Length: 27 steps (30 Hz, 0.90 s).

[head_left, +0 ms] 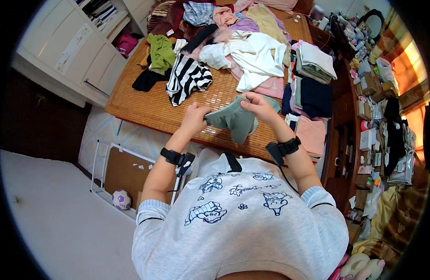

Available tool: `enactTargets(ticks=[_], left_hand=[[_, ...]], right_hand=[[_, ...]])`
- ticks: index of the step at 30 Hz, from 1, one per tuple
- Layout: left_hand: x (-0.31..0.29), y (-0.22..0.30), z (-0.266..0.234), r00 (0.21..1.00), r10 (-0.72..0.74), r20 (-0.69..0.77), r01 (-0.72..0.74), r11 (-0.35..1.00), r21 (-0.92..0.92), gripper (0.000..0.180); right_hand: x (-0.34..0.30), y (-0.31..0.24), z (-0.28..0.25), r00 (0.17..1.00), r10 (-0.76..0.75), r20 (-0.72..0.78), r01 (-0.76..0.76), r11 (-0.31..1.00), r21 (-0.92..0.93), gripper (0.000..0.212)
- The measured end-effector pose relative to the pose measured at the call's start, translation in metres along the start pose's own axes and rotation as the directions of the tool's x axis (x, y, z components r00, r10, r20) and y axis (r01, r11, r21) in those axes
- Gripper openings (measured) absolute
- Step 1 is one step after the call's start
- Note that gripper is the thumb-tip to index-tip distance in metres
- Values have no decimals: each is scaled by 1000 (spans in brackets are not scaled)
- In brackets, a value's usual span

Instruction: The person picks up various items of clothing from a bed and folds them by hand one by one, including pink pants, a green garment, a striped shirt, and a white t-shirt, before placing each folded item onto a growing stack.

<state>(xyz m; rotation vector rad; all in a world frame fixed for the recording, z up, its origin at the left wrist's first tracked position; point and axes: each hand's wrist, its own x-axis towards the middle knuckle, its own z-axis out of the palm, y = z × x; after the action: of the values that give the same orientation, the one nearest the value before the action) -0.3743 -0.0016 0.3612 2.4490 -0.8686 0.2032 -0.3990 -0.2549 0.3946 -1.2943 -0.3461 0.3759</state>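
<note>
A grey-green garment with a gathered, ribbed band (239,120) hangs above the near edge of the bed, held up between both my hands. My left hand (195,119) is closed on its left end. At the upper right, my right hand (261,107) pinches the ribbed band between thumb and fingers. Folds hide the garment's full shape, so I cannot tell its exact kind. Just beyond my left hand lies a black-and-white striped garment (189,79). Past my right hand, a white garment (252,56) is spread over pink cloth (270,87).
Folded clothes stand in stacks on the right, with a white pile (315,60), navy pile (316,97) and peach cloth (310,135). A lime-green garment (162,52) and other loose clothes cover the far side of the woven mat (131,98). A ball (121,199) sits lower left.
</note>
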Motion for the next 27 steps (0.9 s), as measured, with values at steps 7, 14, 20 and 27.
enactTargets(ticks=[7,14,20,27], left_hand=[[-8,-16,15,988,75,133,-91,989,117,29],[-13,-35,32,939,-32,343,-46,975,218,30],[-25,-50,40,868,-65,493,-25,985,172,39],[-24,-77,42,859,-139,493,132,990,48,34]], right_hand=[[-1,-9,10,999,-12,-30,9,996,-84,22],[-8,-17,2,999,-6,-47,3,998,-57,28],[-14,-21,-2,993,-39,-114,37,999,-27,21],[-17,-15,-18,992,-90,-83,90,996,1,20]])
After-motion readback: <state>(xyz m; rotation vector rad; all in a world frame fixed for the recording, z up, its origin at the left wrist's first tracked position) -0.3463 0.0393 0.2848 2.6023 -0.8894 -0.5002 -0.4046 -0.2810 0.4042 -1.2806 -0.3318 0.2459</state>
